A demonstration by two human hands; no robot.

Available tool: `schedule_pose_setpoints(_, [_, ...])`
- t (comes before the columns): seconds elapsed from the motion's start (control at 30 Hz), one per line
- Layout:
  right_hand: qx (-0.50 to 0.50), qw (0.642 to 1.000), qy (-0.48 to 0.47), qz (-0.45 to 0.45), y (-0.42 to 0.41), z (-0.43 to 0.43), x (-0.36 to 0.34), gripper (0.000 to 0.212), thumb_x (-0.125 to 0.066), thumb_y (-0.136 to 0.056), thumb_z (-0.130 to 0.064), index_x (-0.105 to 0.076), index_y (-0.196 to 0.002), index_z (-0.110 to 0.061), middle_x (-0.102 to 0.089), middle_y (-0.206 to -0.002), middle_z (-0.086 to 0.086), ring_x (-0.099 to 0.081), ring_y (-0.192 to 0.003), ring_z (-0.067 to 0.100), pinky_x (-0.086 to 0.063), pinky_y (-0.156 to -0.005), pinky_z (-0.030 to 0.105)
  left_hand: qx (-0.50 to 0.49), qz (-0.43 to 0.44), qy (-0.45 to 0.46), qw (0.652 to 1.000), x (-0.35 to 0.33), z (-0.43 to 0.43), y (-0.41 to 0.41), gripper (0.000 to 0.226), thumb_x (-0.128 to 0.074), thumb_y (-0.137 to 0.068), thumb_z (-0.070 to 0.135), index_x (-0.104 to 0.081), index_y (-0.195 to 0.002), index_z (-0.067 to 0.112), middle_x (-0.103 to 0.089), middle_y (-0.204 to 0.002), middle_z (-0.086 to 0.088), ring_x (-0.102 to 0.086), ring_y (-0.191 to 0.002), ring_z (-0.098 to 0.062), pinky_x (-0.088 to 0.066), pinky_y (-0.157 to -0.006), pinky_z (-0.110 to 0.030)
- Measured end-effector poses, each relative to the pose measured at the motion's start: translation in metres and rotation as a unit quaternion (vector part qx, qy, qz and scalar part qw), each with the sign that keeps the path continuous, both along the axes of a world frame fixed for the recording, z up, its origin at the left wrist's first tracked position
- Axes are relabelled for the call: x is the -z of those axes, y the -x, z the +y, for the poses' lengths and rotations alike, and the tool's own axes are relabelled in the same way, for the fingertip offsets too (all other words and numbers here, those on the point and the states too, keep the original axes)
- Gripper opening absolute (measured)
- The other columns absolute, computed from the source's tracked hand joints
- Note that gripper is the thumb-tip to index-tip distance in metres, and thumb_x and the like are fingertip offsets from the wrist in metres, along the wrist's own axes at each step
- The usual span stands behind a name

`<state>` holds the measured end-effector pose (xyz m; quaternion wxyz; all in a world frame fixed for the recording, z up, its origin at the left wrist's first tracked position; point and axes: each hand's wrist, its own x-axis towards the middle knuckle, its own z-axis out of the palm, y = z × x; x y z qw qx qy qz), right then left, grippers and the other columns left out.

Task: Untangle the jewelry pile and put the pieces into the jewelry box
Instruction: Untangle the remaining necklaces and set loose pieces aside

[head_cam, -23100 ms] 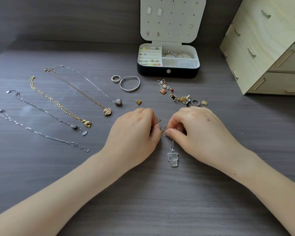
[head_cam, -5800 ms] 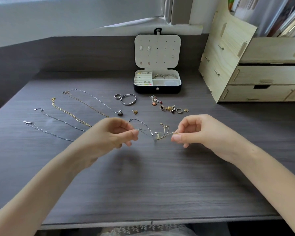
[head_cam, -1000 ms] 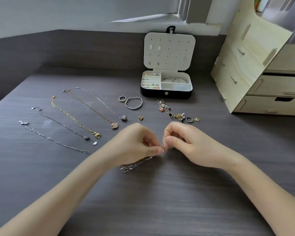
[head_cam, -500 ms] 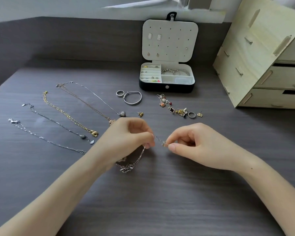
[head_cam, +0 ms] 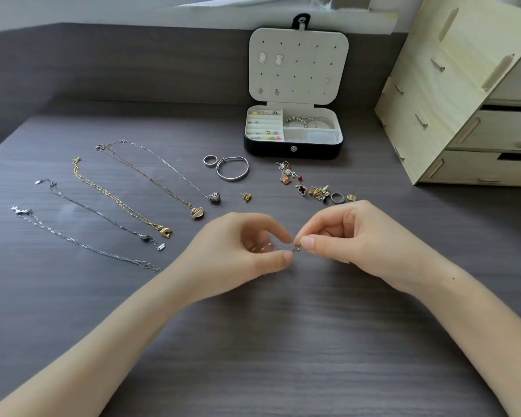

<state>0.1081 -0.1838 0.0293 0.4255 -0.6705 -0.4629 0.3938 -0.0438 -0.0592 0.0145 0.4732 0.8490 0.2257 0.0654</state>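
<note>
The left hand (head_cam: 238, 254) and right hand (head_cam: 352, 236) are meeting fingertip to fingertip just above the desk (head_cam: 283, 341). Both are pinching one end of a silver chain (head_cam: 296, 248), with its slack bunching inside the left palm. The jewelry box (head_cam: 292, 150) is standing open straight beyond, about equally near either hand. Loose earrings and charms (head_cam: 313, 189) and a bangle (head_cam: 232, 169) are lying between, and straightened necklaces (head_cam: 116, 198) are lining the left.

The dark wood-grain bench (head_cam: 253, 341) is carrying an open jewelry box (head_cam: 292, 149) at the back, with a pale wooden drawer unit (head_cam: 418, 100) sitting to its right. 5 chains (head_cam: 115, 200) are lying side by side on the left. A ring (head_cam: 210, 160) and a bangle (head_cam: 232, 178) are resting near the box, and small earrings and charms (head_cam: 316, 192) are lying scattered to their right.
</note>
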Motion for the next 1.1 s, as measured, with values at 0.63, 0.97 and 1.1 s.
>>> schedule_pose_setpoints(0.63, [0.011, 0.996, 0.015, -0.086, 0.0025, -0.0026, 0.0016, 0.012, -0.068, -0.083, -0.022, -0.072, -0.073, -0.016, -0.055, -0.046, -0.004, -0.047, -0.044, 0.006, -0.037, -0.050, 0.015, -0.076, -0.057, -0.035, 0.995, 0.0064, -0.0072, -0.0055, 0.013, -0.065, -0.083, 0.013, -0.068, -0.070, 0.015, -0.068, -0.067, 0.005, -0.058, -0.060, -0.001, -0.042, -0.061, -0.010])
schedule_pose_setpoints(0.97, [0.041, 0.998, 0.006, -0.046, 0.0008, 0.0009, 0.0022, 0.017, -0.061, -0.089, -0.020, -0.071, -0.075, -0.018, -0.048, -0.045, -0.005, -0.041, -0.046, 0.006, -0.035, -0.052, 0.014, -0.004, -0.079, -0.012, 0.997, 0.0058, -0.0090, -0.0050, 0.006, -0.068, -0.085, 0.014, -0.069, -0.091, 0.016, -0.072, -0.082, 0.008, -0.060, -0.073, 0.003, -0.038, -0.067, -0.007])
schedule_pose_setpoints(1.1, [0.041, 0.999, 0.007, -0.023, 0.0014, 0.0010, 0.0008, 0.017, -0.062, -0.088, -0.024, -0.071, -0.075, -0.018, -0.047, -0.045, -0.006, -0.039, -0.047, 0.007, -0.033, -0.051, 0.014, 0.007, -0.075, -0.018, 0.997, 0.0064, -0.0107, -0.0055, 0.006, -0.073, -0.081, 0.015, -0.071, -0.086, 0.016, -0.070, -0.076, 0.009, -0.061, -0.070, 0.000, -0.039, -0.066, -0.006])
